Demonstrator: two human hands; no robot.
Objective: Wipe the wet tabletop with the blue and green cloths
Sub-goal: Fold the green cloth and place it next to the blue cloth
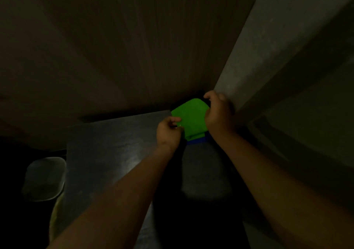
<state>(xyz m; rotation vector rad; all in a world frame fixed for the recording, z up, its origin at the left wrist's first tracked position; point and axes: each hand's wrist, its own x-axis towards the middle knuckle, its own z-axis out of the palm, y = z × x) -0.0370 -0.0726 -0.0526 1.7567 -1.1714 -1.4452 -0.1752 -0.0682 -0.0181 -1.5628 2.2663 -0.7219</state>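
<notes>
A bright green cloth (191,118) lies folded at the far right corner of a dark, shiny tabletop (115,145). A strip of the blue cloth (197,141) peeks out from under its near edge. My left hand (168,131) pinches the green cloth's left edge. My right hand (218,112) is closed over the cloth's right side, next to the wall. The scene is very dim and the tabletop shows pale reflections.
A grey concrete pillar (249,53) rises right beside my right hand. A brown wall or panel (115,47) stands behind the table. A grey bin with a lid (45,179) sits on the floor left of the table.
</notes>
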